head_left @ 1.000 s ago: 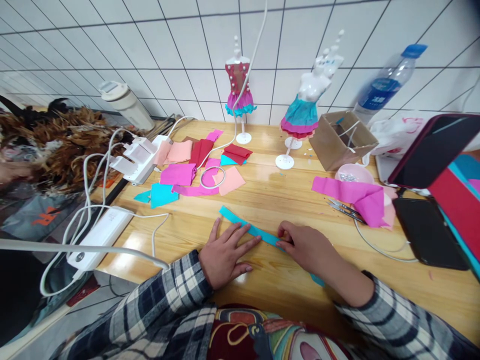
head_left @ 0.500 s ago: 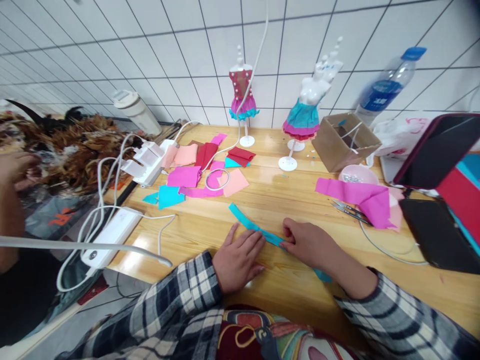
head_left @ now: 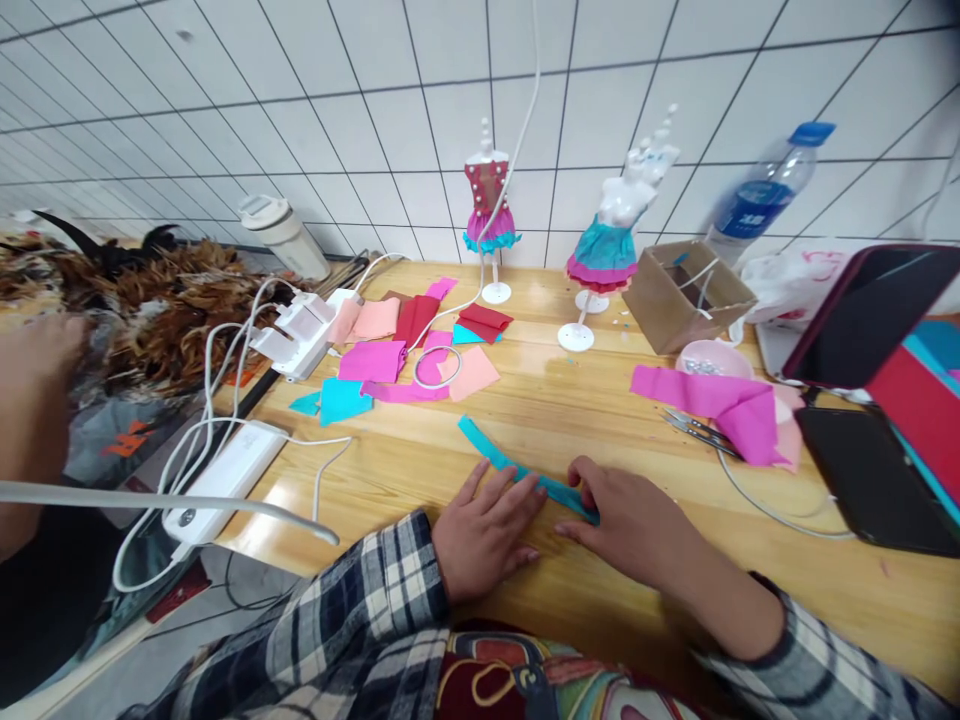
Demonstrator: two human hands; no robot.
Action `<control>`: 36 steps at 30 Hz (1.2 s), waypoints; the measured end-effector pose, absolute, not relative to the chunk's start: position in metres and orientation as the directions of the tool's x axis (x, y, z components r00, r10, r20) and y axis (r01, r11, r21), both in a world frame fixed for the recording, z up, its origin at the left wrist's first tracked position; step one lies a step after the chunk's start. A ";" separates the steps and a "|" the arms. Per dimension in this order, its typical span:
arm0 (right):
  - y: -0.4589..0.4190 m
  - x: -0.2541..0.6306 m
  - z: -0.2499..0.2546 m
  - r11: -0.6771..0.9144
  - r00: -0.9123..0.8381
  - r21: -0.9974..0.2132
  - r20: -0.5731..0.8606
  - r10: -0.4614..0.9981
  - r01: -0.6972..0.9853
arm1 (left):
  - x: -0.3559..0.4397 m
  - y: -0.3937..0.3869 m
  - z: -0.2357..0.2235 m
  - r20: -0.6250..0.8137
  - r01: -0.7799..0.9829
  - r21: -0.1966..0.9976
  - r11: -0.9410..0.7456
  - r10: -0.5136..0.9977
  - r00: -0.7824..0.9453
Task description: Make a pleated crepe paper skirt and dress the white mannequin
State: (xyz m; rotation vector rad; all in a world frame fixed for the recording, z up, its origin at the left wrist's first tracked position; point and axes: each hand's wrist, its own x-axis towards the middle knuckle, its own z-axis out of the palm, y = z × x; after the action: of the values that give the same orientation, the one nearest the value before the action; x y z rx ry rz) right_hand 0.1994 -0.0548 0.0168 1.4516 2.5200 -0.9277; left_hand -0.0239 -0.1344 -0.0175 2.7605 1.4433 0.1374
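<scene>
A narrow turquoise crepe-like strip (head_left: 491, 452) lies slantwise on the table in front of me. My left hand (head_left: 487, 530) rests palm down with fingers spread, its fingertips pressing on the strip's middle. My right hand (head_left: 622, 520) bends its fingers over the strip further right, with the thumb on the near side and the strip between. The palm hides the strip's right end. Beyond lie folded magenta pieces (head_left: 371, 362), a turquoise piece (head_left: 345, 401), red pieces (head_left: 486, 321) and a peach piece (head_left: 474, 372), with a white ring (head_left: 459, 372) on top.
Two small dress forms (head_left: 491, 235) (head_left: 604, 250) in ruffled skirts stand near the tiled wall. On the right are a cardboard box (head_left: 660, 300), scissors (head_left: 697, 430), a pink bowl (head_left: 720, 352) and a phone (head_left: 877, 480). Power strips (head_left: 225, 490) and cables lie left, near another person's arm (head_left: 37, 400).
My right hand has shifted slightly right and nearer along the strip, its thumb now stretched out further. My left fingers have moved slightly right. The view has tilted up a little.
</scene>
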 end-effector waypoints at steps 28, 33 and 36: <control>-0.095 0.220 0.024 0.417 -0.431 -0.284 0.013 0.902 0.864 | -0.014 -0.122 -0.015 -0.030 0.760 0.256 -0.598 0.780 0.625; -0.085 0.210 0.011 0.405 -0.441 -0.257 -0.099 0.892 0.878 | -0.015 -0.123 -0.017 -0.052 0.774 0.275 -0.570 0.795 0.604; -0.077 0.215 0.008 0.379 -0.435 -0.267 -0.196 0.879 0.886 | -0.015 -0.122 -0.017 -0.062 0.784 0.286 -0.552 0.805 0.590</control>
State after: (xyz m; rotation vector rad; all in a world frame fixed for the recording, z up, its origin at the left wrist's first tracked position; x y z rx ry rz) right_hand 0.2146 -0.0773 0.0083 1.6578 2.5908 -0.5225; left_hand -0.0148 -0.1225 -0.0174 2.5384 1.3017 0.1093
